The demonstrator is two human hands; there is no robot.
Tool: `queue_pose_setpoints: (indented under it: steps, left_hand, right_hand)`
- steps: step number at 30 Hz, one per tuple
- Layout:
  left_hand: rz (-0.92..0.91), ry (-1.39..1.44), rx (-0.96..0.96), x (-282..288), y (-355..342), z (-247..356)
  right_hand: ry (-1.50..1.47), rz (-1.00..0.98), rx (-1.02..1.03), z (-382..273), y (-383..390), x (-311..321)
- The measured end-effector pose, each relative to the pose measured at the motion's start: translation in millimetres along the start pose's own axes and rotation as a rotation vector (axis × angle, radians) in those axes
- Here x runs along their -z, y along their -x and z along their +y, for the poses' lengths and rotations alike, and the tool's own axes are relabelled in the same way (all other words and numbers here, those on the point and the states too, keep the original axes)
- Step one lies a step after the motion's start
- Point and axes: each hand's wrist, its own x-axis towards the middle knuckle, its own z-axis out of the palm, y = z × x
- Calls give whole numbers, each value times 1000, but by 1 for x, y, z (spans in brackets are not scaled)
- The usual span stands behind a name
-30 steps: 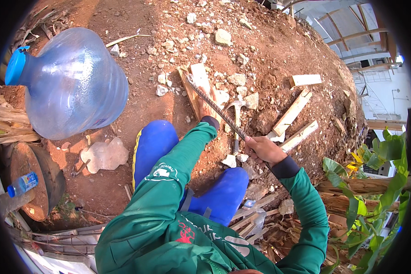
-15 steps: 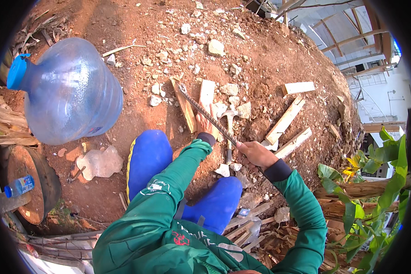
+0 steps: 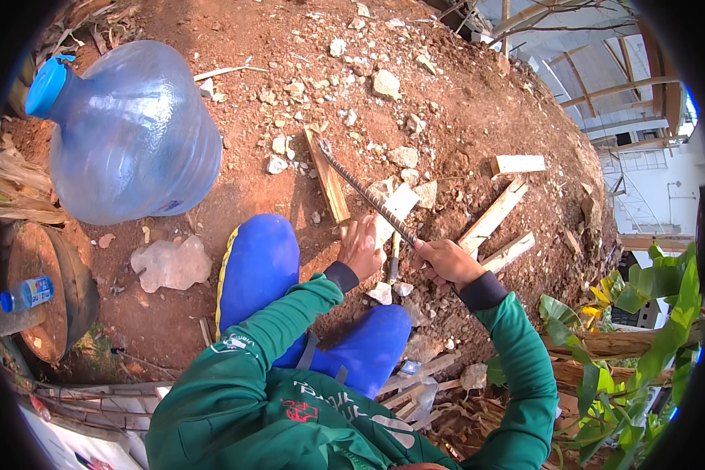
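Right hand clamped round near end of ridged metal bar. Left hand closed on near end of pale wood block, block partly behind bar. Block likely light, rigid, splintery; grip long sides. Bar slants up-left above dirt, likely heavy, stiff, ribs helping grip; hold at near end. Far tip beside wood strip.

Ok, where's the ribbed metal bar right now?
Near the centre of the head view, the bar slants up-left from the right hand gripping it, its far tip beside a narrow wood strip.
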Motion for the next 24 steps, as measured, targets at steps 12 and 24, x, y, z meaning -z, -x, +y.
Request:
queue_pose_setpoints:
  steps: [12, 24]
  left_hand:
    - [-229, -196, -263, 162, -52, -108]
    - [-273, -227, -259, 107, -67, -148]
  right_hand:
    - [-172, -73, 19, 1, 1, -4]
    - [-290, 58, 4, 3, 3, -57]
